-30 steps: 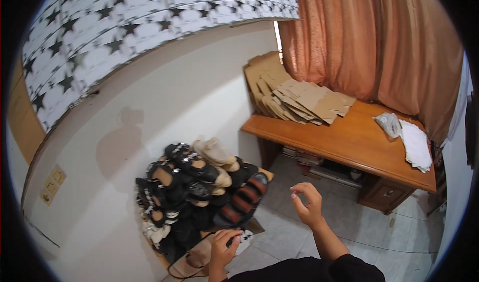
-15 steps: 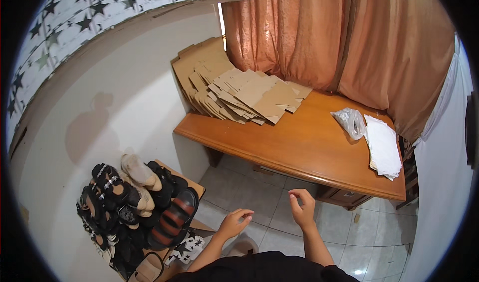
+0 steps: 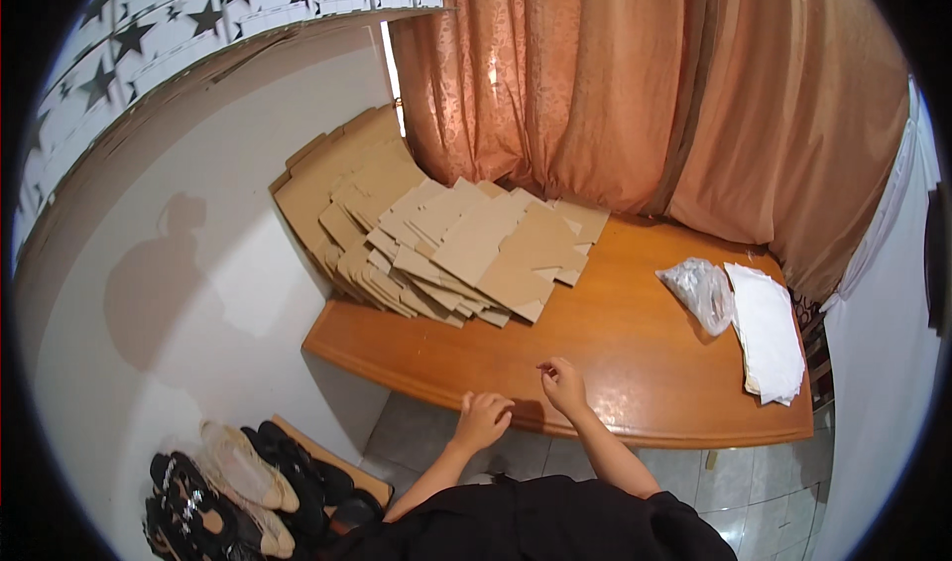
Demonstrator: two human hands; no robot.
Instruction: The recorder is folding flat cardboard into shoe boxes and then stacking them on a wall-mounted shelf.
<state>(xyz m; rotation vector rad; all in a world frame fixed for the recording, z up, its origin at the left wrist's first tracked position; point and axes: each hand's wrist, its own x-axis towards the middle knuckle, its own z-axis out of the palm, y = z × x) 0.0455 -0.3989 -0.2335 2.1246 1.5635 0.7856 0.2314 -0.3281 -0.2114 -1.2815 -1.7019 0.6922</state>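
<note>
One left hand point(image 3: 483, 422), grip loosely spread, one right hand point(image 3: 565, 388), grip half-curled, contact with table point(image 3: 645, 348) unclear, shoes point(image 3: 248, 470) partly cropped

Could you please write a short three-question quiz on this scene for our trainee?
1. What lies immediately left of the white sheets on the wooden desk?
2. True or false: the left hand is touching the orange curtain.
3. Where in the picture is the pile of shoes? A) upper right; B) lower left; C) upper left.

Key:
1. A translucent plastic bag.
2. False; it is by the desk's front edge.
3. B.
</note>
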